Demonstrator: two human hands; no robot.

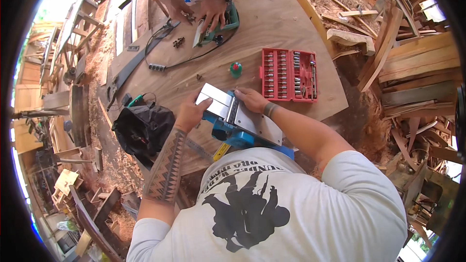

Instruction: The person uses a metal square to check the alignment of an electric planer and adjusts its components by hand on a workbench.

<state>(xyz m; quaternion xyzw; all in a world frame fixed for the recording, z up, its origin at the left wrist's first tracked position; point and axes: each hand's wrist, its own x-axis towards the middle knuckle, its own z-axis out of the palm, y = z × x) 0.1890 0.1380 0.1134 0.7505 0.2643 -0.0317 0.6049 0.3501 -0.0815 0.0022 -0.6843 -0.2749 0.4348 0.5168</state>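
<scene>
A blue electric hand planer (252, 122) lies sole up in front of my body, its bare metal plates and the cutter slot facing me. My left hand (190, 112) is closed round the far left end of the planer, thumb on the front plate. On the other side my right hand (250, 101) grips the edge beside the cutter slot; some of its fingertips are hidden. Just beyond the planer stands a small green bottle with a red top (236, 70). To its right lies an open red case of sockets and bits (290, 75).
Across the wooden table (286, 19), another person's hands (211, 12) work at a green power tool (233, 18). A handsaw (133, 70), a black cable with a socket strip (157, 68) and a black bag (144, 128) lie left. A yellow-handled tool (221, 151) is near my body.
</scene>
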